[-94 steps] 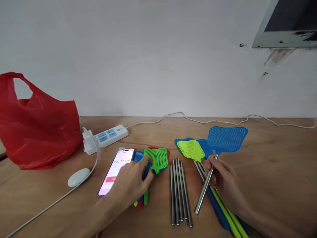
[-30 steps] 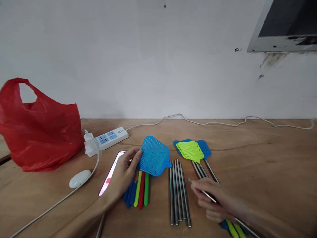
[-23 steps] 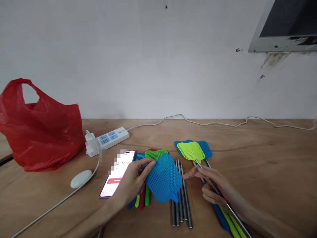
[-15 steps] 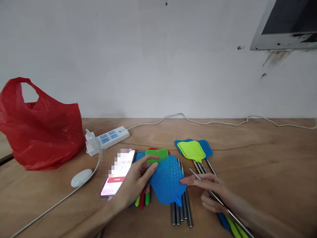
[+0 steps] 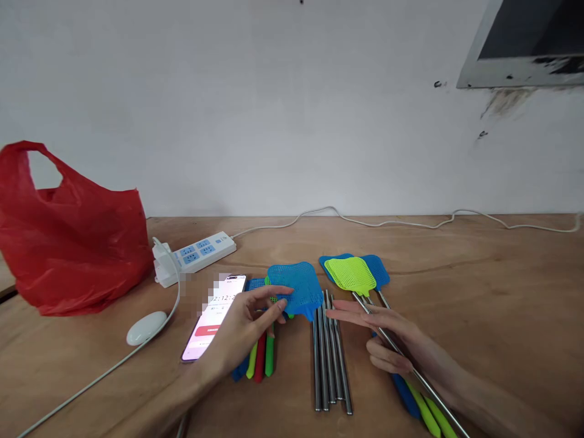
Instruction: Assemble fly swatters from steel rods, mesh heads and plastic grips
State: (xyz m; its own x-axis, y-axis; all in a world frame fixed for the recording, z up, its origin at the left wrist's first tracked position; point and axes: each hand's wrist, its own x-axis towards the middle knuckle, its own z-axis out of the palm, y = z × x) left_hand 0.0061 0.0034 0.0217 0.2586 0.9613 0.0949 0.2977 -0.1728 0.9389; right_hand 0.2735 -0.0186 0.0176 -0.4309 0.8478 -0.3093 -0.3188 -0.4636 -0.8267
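A pale grey wall point(image 5: 228, 109) stands behind the brown wooden worktop point(image 5: 502, 304) and meets its far edge in a nearly straight line. Above the far right corner, a dark panel point(image 5: 538, 27) sits in a light grey frame point(image 5: 488, 74) with black blotches along its lower part. A brownish stain point(image 5: 507, 102) spreads just beneath it, near two small dark marks point(image 5: 482, 134). The light is soft and rather dim, leaving the wall evenly shaded.

**Dim, Soft Light Over the Worktop point(image 5: 493, 316)**

The wall point(image 5: 237, 109) reads flat grey; shadows are faint, the light source out of view. The smartphone screen point(image 5: 208, 331) glows brightest, its upper left pixelated. Metal rods point(image 5: 325, 365) carry thin glints. Wide-angle distortion stretches the edges.
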